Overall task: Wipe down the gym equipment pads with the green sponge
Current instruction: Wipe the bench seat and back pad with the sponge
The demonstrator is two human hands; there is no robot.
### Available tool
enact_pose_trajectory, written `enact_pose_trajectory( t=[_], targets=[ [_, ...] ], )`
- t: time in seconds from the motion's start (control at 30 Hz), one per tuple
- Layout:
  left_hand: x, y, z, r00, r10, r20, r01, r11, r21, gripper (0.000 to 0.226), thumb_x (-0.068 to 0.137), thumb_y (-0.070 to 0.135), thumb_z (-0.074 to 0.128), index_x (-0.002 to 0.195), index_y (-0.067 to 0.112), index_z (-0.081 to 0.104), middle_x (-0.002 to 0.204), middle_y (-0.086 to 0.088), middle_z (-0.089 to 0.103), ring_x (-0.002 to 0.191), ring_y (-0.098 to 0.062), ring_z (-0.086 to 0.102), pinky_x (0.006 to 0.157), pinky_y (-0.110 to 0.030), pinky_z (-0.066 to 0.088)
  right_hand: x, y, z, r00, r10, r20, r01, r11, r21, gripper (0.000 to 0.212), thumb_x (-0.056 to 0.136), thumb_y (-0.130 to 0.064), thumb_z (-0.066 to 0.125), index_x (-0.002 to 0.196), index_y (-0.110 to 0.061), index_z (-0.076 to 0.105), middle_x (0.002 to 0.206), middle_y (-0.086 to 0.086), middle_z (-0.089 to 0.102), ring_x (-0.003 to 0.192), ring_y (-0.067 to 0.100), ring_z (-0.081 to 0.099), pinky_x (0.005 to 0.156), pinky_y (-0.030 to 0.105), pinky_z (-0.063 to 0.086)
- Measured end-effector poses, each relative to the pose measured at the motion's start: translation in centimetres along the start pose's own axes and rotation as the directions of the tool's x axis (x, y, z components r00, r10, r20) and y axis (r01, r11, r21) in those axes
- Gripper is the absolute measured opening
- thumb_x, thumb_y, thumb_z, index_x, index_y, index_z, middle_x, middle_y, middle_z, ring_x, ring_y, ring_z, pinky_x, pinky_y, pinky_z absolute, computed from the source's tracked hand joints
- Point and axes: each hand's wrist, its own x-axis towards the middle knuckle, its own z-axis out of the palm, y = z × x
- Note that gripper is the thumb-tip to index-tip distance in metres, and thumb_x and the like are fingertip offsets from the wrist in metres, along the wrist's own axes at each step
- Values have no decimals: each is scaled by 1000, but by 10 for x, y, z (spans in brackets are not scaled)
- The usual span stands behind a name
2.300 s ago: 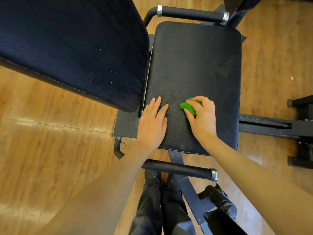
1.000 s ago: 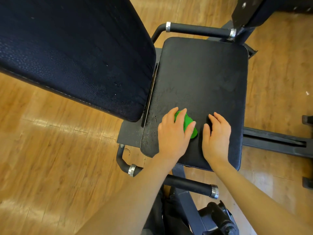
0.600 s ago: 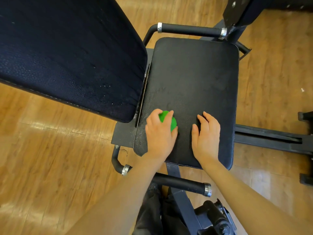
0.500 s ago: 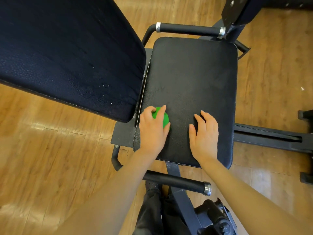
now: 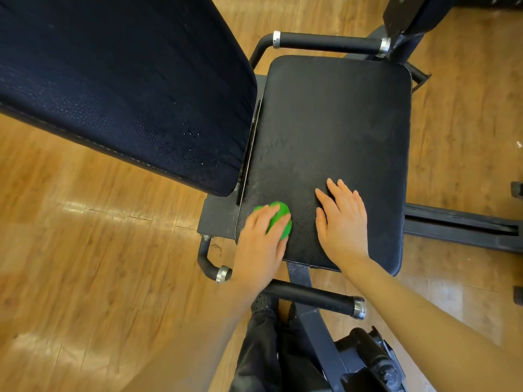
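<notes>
A black seat pad (image 5: 334,131) fills the middle of the view. Its surface shows wet speckles near the left edge. My left hand (image 5: 261,244) grips the green sponge (image 5: 280,220) and holds it against the pad's near left corner. The sponge shows beyond the fingers. My right hand (image 5: 341,222) lies flat on the pad beside it, fingers straight and spread. A large dark back pad (image 5: 119,80) slants across the upper left, with droplets near its lower edge.
Black handle bars with chrome ends frame the seat: one at the far side (image 5: 328,43), one near me (image 5: 314,299), a short curved one at the left (image 5: 208,263). The machine's frame (image 5: 458,226) runs right. Wooden floor (image 5: 85,264) surrounds it all.
The sponge passed from my right hand to my left. My left hand has slid it leftward and toward me to the pad's near left corner. My right hand now rests flat.
</notes>
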Motion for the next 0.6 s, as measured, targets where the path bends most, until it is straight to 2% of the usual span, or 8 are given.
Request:
enact_pose_trajectory(
  t=[0.1, 0.2, 0.33, 0.47, 0.6],
  targets=[
    [-24, 0, 2, 1000, -10, -11, 10, 1000, -19, 41, 84, 12, 70, 124, 11, 63, 131, -7, 55, 123, -25, 47, 106, -34, 40, -2, -14, 6, 996, 83, -18, -83, 996, 13, 37, 95, -16, 55, 131, -7, 56, 144, 15, 46, 139, 33, 34, 115, 46, 16],
    [-20, -2, 1, 1000, -1, -17, 0, 999, -45, 40, 83, 10, 70, 122, 10, 64, 130, -7, 56, 122, -25, 48, 105, -33, 40, -6, -17, 9, 996, 85, -17, -85, 996, -34, 40, 96, -19, 53, 134, -8, 53, 147, 14, 42, 141, 32, 31, 115, 45, 15],
    [11, -9, 2, 999, 20, -44, -23, 998, -66, 39, 89, 15, 56, 126, 7, 61, 134, -12, 53, 127, -29, 45, 110, -36, 36, -6, -17, 9, 996, 94, -12, -94, 994, -49, 41, 96, -20, 52, 135, -8, 51, 148, 13, 41, 141, 31, 30, 116, 45, 14],
    [51, -17, 3, 997, -28, -72, 26, 999, -22, 37, 86, 8, 66, 123, 5, 63, 130, -16, 56, 126, -32, 48, 105, -41, 41, -6, -17, 10, 995, 100, -4, -101, 993, -65, 41, 96, -21, 51, 136, -9, 51, 149, 13, 40, 142, 30, 29, 117, 45, 14],
    [47, -18, -4, 998, -35, -52, 34, 999, -26, 35, 89, 12, 62, 123, 7, 62, 129, -12, 55, 123, -26, 48, 104, -31, 39, -5, -18, 9, 994, 108, 3, -108, 993, -52, 41, 97, -21, 51, 136, -10, 50, 150, 12, 39, 142, 30, 28, 117, 44, 13]
  ],
)
